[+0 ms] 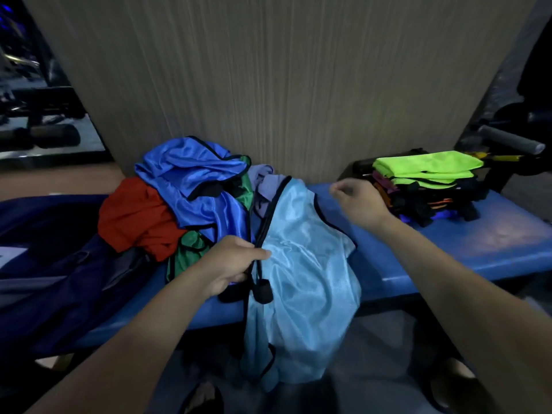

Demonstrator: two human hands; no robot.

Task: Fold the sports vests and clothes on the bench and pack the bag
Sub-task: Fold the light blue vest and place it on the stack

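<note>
A shiny light-blue vest (pixel 301 264) is draped over the front edge of the blue table (pixel 478 243), its black-trimmed edge pinched by the left hand (pixel 233 264). The right hand (pixel 355 198) is held loosely curled above the table, gripping nothing. A crumpled heap of clothes (pixel 185 198) lies beside a dark navy bag (pixel 44 264); folded vests (pixel 427 180) are stacked at the right.

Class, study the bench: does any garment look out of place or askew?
Yes. The light blue vest, gripped at its black trim by the left hand, hangs over the front edge of the bench toward the floor, unlike the folded stack on the right.
</note>
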